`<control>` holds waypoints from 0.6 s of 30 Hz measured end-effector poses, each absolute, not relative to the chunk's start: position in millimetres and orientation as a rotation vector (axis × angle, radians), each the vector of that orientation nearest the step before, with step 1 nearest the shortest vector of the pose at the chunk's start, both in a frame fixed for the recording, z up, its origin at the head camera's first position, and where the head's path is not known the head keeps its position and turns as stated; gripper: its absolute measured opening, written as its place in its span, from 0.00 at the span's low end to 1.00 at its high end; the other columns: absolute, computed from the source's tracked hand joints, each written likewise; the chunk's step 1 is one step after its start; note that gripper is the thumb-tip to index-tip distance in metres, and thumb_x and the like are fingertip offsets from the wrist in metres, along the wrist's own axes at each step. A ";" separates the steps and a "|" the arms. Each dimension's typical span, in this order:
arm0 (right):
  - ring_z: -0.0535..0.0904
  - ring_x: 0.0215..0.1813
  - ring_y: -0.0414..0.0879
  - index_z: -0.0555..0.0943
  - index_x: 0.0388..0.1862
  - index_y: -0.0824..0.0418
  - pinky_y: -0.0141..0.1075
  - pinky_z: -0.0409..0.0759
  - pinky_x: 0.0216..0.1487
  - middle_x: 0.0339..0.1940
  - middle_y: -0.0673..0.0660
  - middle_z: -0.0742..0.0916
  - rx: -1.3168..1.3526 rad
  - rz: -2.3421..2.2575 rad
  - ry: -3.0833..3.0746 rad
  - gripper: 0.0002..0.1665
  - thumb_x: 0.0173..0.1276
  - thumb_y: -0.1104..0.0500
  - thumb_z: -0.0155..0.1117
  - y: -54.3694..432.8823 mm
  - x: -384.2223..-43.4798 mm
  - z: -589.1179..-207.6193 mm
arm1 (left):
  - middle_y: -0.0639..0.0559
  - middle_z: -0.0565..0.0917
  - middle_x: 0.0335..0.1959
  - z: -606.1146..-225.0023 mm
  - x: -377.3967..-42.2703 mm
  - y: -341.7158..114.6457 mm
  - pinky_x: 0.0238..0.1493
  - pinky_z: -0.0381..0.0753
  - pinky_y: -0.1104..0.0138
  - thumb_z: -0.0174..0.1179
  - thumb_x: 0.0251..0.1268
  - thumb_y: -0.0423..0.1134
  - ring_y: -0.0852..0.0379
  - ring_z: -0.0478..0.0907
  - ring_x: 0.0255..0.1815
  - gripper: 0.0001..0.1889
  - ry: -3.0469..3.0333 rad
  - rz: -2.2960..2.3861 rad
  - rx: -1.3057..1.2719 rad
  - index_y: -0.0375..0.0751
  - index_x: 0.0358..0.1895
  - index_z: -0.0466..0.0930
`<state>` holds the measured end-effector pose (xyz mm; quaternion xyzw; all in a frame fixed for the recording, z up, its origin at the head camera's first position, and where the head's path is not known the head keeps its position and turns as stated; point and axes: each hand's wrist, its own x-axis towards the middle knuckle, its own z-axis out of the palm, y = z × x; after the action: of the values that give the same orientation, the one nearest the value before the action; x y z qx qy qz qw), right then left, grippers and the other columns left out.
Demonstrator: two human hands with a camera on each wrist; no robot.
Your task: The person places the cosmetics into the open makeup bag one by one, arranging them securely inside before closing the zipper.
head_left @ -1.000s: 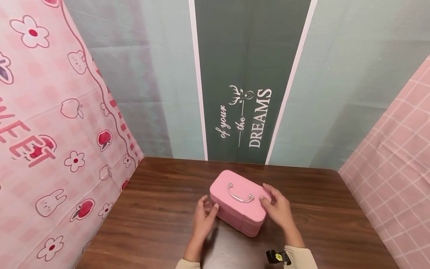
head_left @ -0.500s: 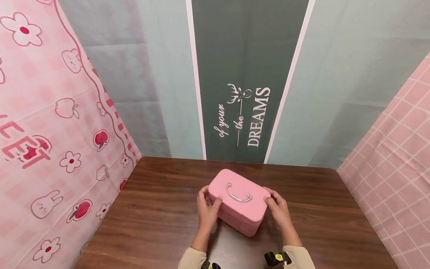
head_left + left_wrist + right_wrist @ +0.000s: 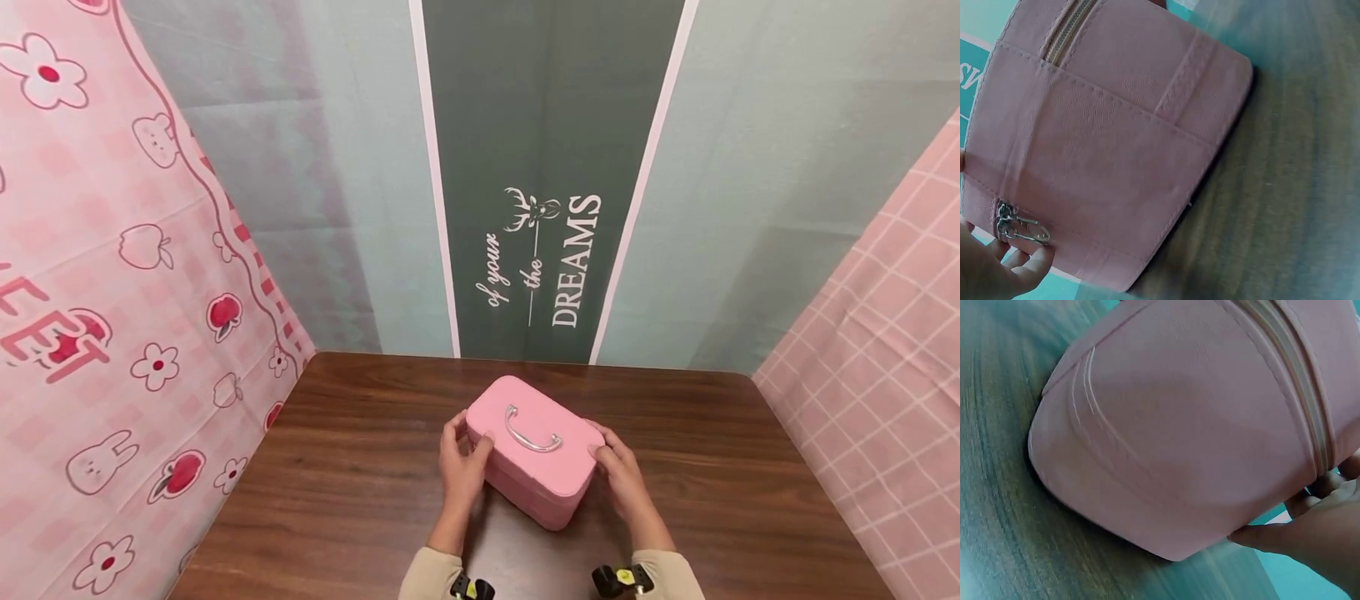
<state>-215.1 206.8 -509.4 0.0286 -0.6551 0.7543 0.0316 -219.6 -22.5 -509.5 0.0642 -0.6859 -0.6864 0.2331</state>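
Observation:
A pink vanity case (image 3: 558, 471) stands upright on the table, its lid down and turned at an angle. A silver handle (image 3: 536, 448) arches over the lid. My left hand (image 3: 461, 471) holds the case's left end, thumb at the lid's front edge and fingers round the side. In the left wrist view, fingertips (image 3: 1038, 262) are right at the silver zipper pulls (image 3: 1019, 226). My right hand (image 3: 624, 479) grips the right end, thumb at the lid's edge, the other fingers partly hidden behind. The zip (image 3: 1307, 387) runs round the case in the right wrist view.
The dark wooden table (image 3: 360, 500) reaches back to a grey-green curtain (image 3: 510, 108) with white lettering. Pink patterned cloth (image 3: 97, 275) hangs on the left, pink checked cloth (image 3: 892, 333) on the right. Black wrist cameras (image 3: 618, 581) sit at both sleeves.
My left hand has moved up round the case's left end, its thumb now at the lid's edge. My right thumb has slid from the lid's top to its edge. The case has barely moved.

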 end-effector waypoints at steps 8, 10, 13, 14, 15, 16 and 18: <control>0.73 0.50 0.38 0.65 0.62 0.72 0.27 0.71 0.48 0.58 0.62 0.73 -0.007 2.245 -2.081 0.25 0.66 0.66 0.48 188.4 -197.6 -511.4 | 0.38 0.78 0.46 -498.4 -240.5 -30.3 0.48 0.72 0.55 0.62 0.54 0.30 0.42 0.73 0.46 0.20 -1.855 -2.072 0.202 0.28 0.51 0.73; 0.71 0.52 0.36 0.64 0.63 0.72 0.24 0.69 0.50 0.60 0.66 0.70 -0.088 2.205 -2.060 0.25 0.67 0.67 0.48 178.3 -189.7 -511.4 | 0.41 0.78 0.46 -507.3 -251.1 -32.5 0.44 0.75 0.58 0.63 0.55 0.34 0.46 0.75 0.44 0.19 -1.893 -2.115 0.241 0.32 0.51 0.75; 0.70 0.53 0.36 0.64 0.63 0.73 0.23 0.68 0.51 0.60 0.66 0.71 -0.153 2.158 -1.967 0.25 0.66 0.69 0.49 161.8 -179.9 -512.9 | 0.43 0.78 0.47 -511.2 -262.8 -35.8 0.39 0.78 0.60 0.62 0.58 0.38 0.50 0.76 0.41 0.20 -1.942 -2.220 0.262 0.35 0.53 0.75; 0.69 0.54 0.36 0.64 0.63 0.73 0.22 0.67 0.52 0.60 0.65 0.71 -0.168 2.140 -1.946 0.25 0.66 0.69 0.50 156.9 -177.3 -513.6 | 0.42 0.78 0.47 -511.5 -266.3 -36.8 0.38 0.78 0.60 0.62 0.58 0.39 0.51 0.76 0.40 0.20 -1.940 -2.269 0.255 0.35 0.53 0.75; 0.69 0.54 0.37 0.65 0.63 0.72 0.22 0.66 0.52 0.59 0.64 0.71 -0.174 2.127 -1.919 0.25 0.66 0.70 0.50 152.3 -174.9 -514.3 | 0.43 0.78 0.47 -511.6 -269.6 -37.8 0.39 0.78 0.60 0.62 0.58 0.40 0.52 0.76 0.39 0.20 -1.947 -2.305 0.246 0.36 0.54 0.75; 0.69 0.54 0.38 0.65 0.62 0.72 0.23 0.67 0.52 0.58 0.64 0.72 -0.178 2.116 -1.897 0.25 0.65 0.71 0.51 148.1 -172.8 -514.8 | 0.42 0.78 0.47 -511.0 -272.4 -38.9 0.40 0.77 0.59 0.62 0.59 0.40 0.53 0.75 0.39 0.21 -1.949 -2.340 0.232 0.36 0.54 0.75; 0.69 0.52 0.38 0.65 0.62 0.72 0.23 0.67 0.51 0.56 0.62 0.73 -0.190 2.094 -1.872 0.25 0.65 0.71 0.52 141.3 -169.5 -515.6 | 0.42 0.77 0.49 -510.0 -276.8 -40.9 0.42 0.77 0.57 0.62 0.60 0.41 0.53 0.75 0.39 0.21 -1.950 -2.405 0.205 0.35 0.55 0.75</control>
<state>-169.5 141.3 -515.6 -0.0664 -0.6560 0.7341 0.1624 -276.8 -40.9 -510.0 0.0661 -0.6283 -0.7749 0.0195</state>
